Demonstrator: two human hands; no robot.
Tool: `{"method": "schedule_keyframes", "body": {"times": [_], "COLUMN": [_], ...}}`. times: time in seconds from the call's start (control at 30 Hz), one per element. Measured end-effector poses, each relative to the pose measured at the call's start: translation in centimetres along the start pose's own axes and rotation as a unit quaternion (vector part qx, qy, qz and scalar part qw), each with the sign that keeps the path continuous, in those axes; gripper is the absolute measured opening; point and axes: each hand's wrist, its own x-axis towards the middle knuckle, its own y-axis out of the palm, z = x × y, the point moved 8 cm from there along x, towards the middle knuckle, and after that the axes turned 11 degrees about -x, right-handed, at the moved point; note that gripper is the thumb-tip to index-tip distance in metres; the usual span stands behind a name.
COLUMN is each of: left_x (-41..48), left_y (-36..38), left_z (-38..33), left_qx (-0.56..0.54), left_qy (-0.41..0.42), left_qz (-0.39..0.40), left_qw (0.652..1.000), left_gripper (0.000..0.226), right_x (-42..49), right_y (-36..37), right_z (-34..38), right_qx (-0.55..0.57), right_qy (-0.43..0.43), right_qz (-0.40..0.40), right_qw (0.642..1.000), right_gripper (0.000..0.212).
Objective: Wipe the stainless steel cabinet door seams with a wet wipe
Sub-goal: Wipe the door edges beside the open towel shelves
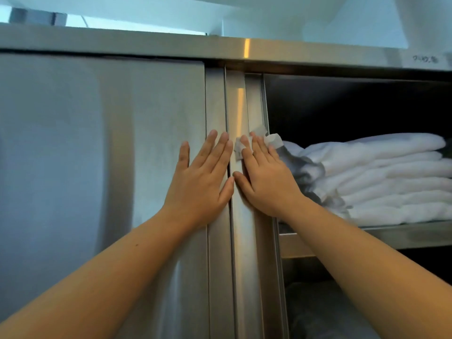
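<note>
Just left of the door seam [231, 241], which runs vertically, one left hand [203, 179] is laid flat on the cabinet door [97, 167], fingers straight and slightly spread. Right of the seam, one wet wipe [269, 139] is pressed under the straight fingers of the right hand [266, 184], its loose end pointing up-right. Farther right, one towel stack [379, 179] is seen.

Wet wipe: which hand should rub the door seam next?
Right. The right hand presses the wet wipe onto the door edge beside the seam; the left hand rests bare on the other door.
</note>
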Motion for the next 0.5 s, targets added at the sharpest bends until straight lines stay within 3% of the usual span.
{"method": "schedule_keyframes", "body": {"times": [0.5], "left_x": [-0.2], "left_y": [-0.6], "left_z": [-0.6], "left_qx": [0.019], "left_qy": [0.036], "left_qz": [-0.052], "left_qw": [0.998], "left_gripper": [0.059], "right_x": [9.0], "right_y": [-2.4], "right_z": [-2.8], "right_qx": [-0.015], "right_qy": [0.034], "right_qz": [-0.044], "right_qw": [0.998], "right_gripper": [0.063]}}
